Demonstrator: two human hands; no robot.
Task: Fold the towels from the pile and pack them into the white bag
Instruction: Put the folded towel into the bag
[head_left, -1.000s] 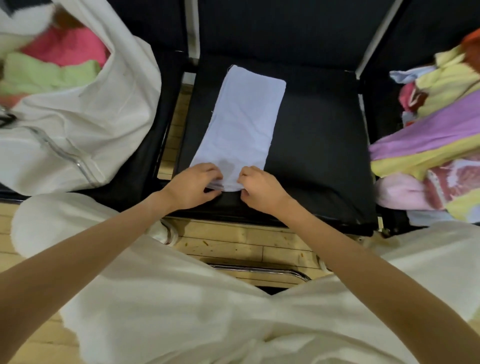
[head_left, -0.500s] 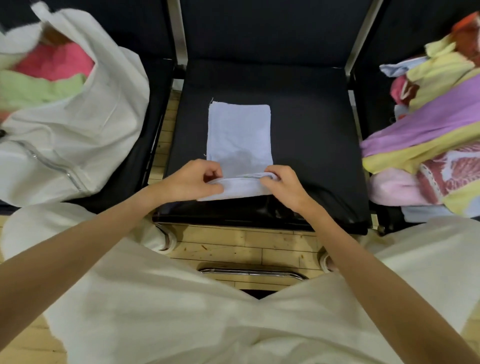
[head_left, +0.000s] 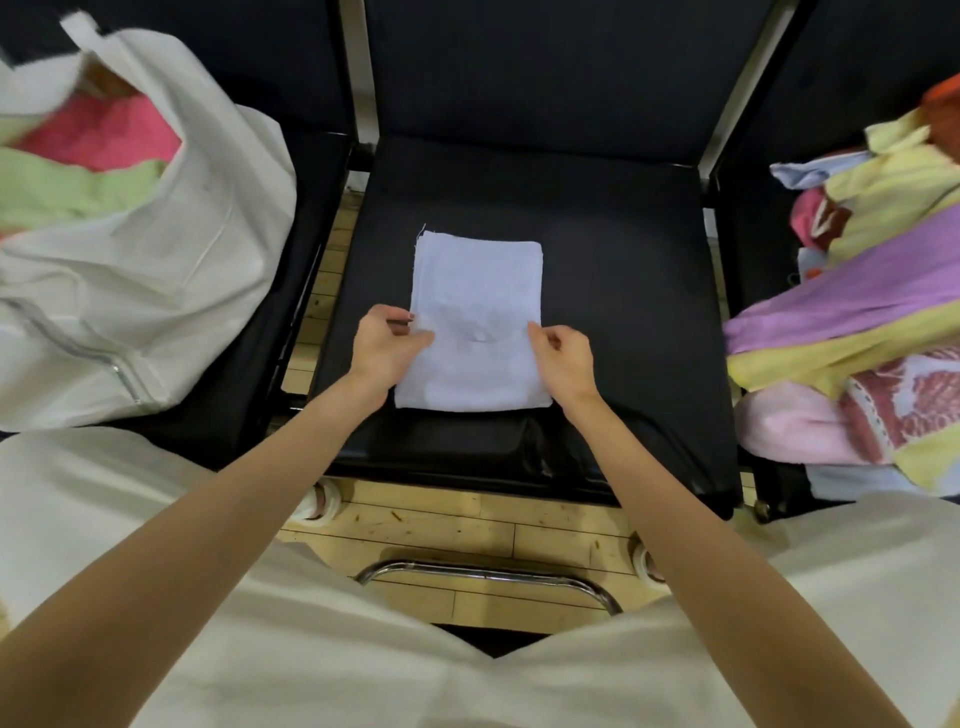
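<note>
The pale lavender folded towel (head_left: 475, 317) lies on the black chair seat (head_left: 623, 291); left hand (head_left: 387, 345) and right hand (head_left: 563, 358) pinch its side edges. A loose grip could let layers slip apart. The white zippered bag (head_left: 156, 291) sits left, the colourful towel pile (head_left: 852, 322) right, unobstructed.

Your left hand (head_left: 387, 345) pinches the folded pale lavender rectangular cloth towel's (head_left: 475, 291) left edge | your right hand's (head_left: 563, 358) fingertips (head_left: 535, 328) touch its right edge | black padded chair seat (head_left: 623, 291) beneath both
</note>
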